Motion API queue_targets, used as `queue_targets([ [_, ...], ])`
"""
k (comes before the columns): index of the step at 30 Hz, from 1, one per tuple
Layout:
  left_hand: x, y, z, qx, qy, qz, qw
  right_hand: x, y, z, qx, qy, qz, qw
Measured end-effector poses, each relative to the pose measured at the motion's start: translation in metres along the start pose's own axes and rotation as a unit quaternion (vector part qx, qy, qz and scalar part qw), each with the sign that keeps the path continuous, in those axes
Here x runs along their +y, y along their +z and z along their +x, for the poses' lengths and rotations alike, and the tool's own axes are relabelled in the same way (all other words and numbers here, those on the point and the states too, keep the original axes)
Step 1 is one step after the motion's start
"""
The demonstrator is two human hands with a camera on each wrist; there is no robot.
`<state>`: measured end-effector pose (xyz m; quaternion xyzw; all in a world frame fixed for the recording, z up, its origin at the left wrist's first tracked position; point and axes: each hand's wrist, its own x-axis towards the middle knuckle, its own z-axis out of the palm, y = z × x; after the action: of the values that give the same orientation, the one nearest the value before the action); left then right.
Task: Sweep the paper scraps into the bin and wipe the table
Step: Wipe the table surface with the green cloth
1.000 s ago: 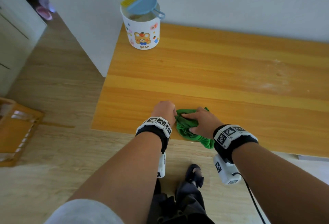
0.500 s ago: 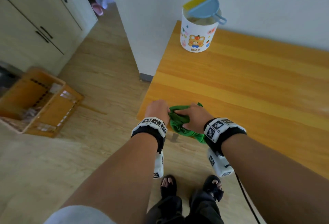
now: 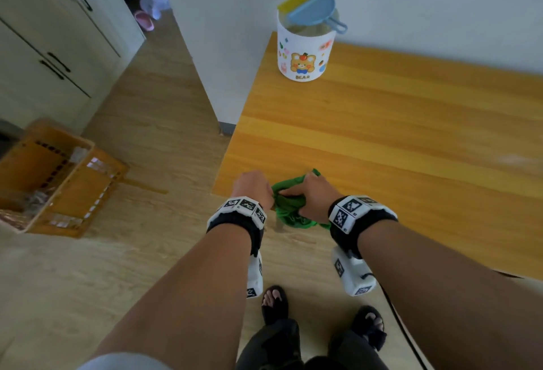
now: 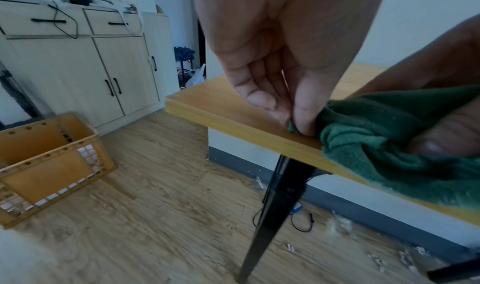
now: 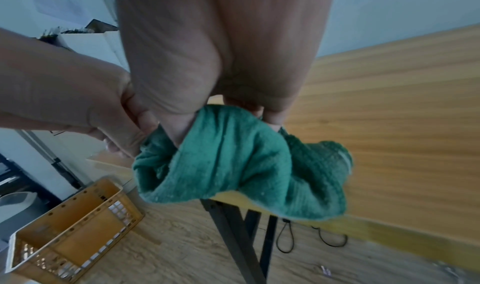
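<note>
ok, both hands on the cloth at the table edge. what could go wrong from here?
1. The green cloth hangs half off the table edge; if the left hand or right hand lets go, it may drop to the floor.
2. Anything gathered in it may spill onto the floor, since the orange crate stands well aside.

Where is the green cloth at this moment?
In the head view the green cloth lies bunched at the near left corner of the table, hanging over its edge, held between the left hand and right hand.
</note>
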<state>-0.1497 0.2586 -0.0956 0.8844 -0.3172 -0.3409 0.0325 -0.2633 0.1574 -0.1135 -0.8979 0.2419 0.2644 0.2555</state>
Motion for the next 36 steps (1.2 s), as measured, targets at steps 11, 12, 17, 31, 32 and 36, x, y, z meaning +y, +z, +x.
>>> queue_targets([
  [11, 0.141, 0.074, -0.025, -0.02, 0.096, 0.055, 0.994, 0.134, 0.006, -0.099, 0.011, 0.077, 0.045, 0.996],
  [12, 0.155, 0.08, -0.027, -0.026, 0.099, 0.059, 0.993, 0.146, 0.006, -0.108, 0.011, 0.083, 0.047, 0.995],
  [17, 0.22, 0.115, -0.035, -0.055, 0.118, 0.079, 0.988, 0.206, 0.009, -0.152, 0.011, 0.101, 0.068, 0.992],
  [31, 0.323, 0.14, -0.037, -0.133, 0.084, 0.066, 0.985, 0.303, -0.019, -0.18, 0.008, 0.048, 0.055, 0.997],
  [32, 0.325, 0.139, -0.035, -0.135, 0.081, 0.064, 0.985, 0.306, -0.021, -0.178, 0.009, 0.042, 0.056, 0.998],
  [36, 0.337, 0.134, -0.024, -0.124, 0.092, 0.088, 0.984, 0.316, -0.034, -0.164, 0.025, 0.035, 0.047, 0.998],
])
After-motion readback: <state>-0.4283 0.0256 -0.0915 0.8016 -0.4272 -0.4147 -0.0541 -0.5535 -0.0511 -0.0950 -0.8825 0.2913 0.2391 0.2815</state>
